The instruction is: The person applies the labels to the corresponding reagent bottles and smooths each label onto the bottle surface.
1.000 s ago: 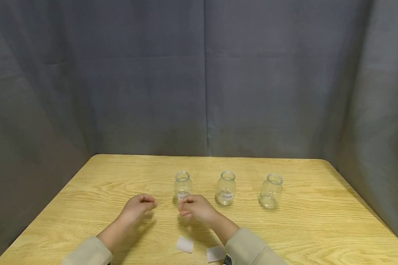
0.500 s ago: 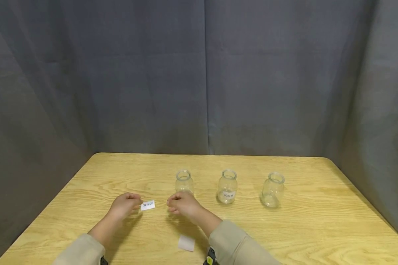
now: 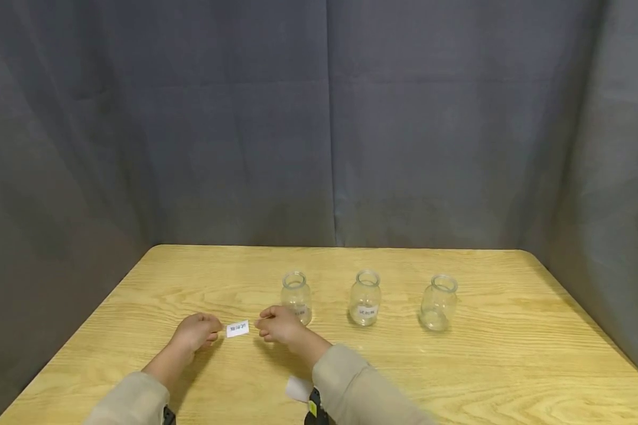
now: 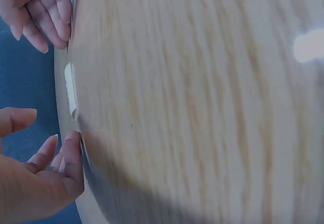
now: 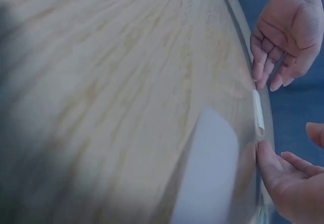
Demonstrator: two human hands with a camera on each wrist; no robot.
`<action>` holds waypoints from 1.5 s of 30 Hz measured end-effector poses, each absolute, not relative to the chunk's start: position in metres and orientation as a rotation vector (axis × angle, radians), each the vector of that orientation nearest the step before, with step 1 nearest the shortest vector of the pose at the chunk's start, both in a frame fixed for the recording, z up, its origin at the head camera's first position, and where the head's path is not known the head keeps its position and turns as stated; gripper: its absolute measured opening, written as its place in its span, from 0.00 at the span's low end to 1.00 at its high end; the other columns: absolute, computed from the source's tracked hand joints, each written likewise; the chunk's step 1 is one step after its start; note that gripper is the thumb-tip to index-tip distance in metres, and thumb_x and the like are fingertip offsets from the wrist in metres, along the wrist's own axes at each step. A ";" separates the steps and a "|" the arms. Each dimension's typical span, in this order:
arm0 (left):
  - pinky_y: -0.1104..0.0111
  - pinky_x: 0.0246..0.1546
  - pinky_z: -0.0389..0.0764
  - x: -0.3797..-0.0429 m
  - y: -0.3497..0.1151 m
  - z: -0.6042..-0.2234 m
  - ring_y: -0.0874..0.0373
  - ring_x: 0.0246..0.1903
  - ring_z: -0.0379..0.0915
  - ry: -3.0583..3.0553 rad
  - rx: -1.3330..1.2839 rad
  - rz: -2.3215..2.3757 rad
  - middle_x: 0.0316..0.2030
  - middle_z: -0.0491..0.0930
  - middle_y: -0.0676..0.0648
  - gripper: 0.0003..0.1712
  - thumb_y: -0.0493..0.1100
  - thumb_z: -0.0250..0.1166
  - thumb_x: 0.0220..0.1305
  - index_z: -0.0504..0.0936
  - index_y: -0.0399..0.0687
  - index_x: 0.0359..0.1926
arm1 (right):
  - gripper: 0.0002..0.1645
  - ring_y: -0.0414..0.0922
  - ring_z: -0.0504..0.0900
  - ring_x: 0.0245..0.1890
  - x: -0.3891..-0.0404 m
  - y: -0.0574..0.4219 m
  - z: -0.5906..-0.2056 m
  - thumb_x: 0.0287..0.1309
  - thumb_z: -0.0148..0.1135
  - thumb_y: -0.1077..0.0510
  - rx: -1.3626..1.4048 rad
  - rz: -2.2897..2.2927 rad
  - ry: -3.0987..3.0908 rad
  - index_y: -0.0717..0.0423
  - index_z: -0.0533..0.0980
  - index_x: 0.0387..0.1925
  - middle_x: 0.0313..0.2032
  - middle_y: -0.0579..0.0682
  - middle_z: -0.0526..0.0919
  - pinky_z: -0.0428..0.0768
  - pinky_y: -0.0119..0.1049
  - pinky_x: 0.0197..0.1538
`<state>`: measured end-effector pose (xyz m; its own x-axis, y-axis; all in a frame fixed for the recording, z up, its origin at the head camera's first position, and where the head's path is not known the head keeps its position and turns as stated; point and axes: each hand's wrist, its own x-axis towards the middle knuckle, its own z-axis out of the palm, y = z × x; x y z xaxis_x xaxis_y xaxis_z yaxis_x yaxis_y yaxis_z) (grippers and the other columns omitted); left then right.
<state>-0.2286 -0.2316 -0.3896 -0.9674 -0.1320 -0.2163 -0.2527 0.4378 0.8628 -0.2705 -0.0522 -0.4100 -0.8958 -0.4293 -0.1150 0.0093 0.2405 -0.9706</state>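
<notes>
A small white label (image 3: 237, 329) with dark writing lies on the wooden table, between the two hands. My left hand (image 3: 195, 332) is just left of it, fingers relaxed and thumb held apart from them in the left wrist view. On the label's other side is my right hand (image 3: 282, 324), its fingertips a little short of the label's edge. In the right wrist view the right thumb (image 5: 316, 133) stands away from the fingers. Behind the right hand stands a clear glass jar (image 3: 295, 286), with a label (image 3: 300, 311) low on it, partly covered by that hand.
A second glass jar (image 3: 365, 289), bearing a white label (image 3: 367, 311), stands to the right. Further right is a third clear jar (image 3: 438, 304). A blank white paper piece (image 3: 298, 388) lies near the front, partly behind the right wrist. Grey curtains (image 3: 329, 118) surround the table.
Both hands have moved left from near the left jar. The label now shows between them; the left fingertips have drawn back from it, while the right hand has come closer.
</notes>
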 end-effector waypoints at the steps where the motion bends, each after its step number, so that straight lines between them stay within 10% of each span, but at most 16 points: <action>1: 0.65 0.33 0.71 -0.228 -0.232 -0.391 0.53 0.32 0.67 2.560 -0.356 1.573 0.39 0.69 0.36 0.20 0.38 0.52 0.57 0.66 0.24 0.45 | 0.18 0.47 0.77 0.32 -0.270 -0.054 -0.411 0.54 0.54 0.63 -0.380 -1.693 2.158 0.71 0.67 0.44 0.33 0.55 0.76 0.77 0.33 0.36; 45: 0.65 0.38 0.71 -0.234 -0.216 -0.395 0.56 0.33 0.68 2.473 -0.429 1.884 0.37 0.70 0.42 0.13 0.31 0.55 0.55 0.70 0.30 0.43 | 0.18 0.49 0.77 0.34 -0.254 -0.063 -0.402 0.54 0.48 0.69 -0.385 -1.905 2.041 0.73 0.64 0.48 0.32 0.56 0.73 0.76 0.36 0.40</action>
